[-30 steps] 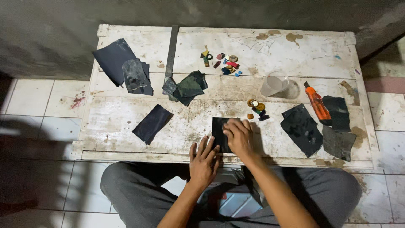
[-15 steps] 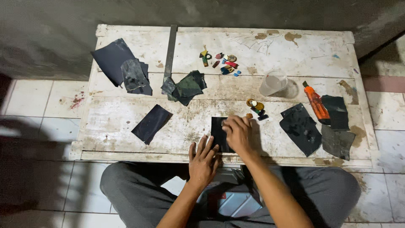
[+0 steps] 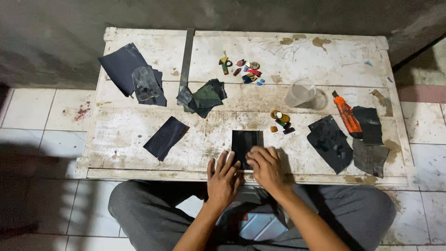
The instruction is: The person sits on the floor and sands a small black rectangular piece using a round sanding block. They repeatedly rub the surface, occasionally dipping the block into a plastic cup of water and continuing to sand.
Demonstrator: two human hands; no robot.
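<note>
A dark rectangular sheet of sandpaper [image 3: 245, 143] lies flat near the front edge of the worn white wooden table [image 3: 325, 60], its long axis running away from the person. The left hand [image 3: 224, 179] and the right hand [image 3: 265, 166] rest spread on its near end, fingers open, gripping nothing.

Along your table's [image 3: 139, 139] right edge lie an orange cutter [image 3: 347, 115] and dark sheets [image 3: 331, 143]; a clear cup [image 3: 299, 92] stands nearby.

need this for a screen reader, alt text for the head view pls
Both hands, left hand and right hand, press on a dark rectangular sheet at the near edge of a worn white table strewn with dark sheets.
</note>
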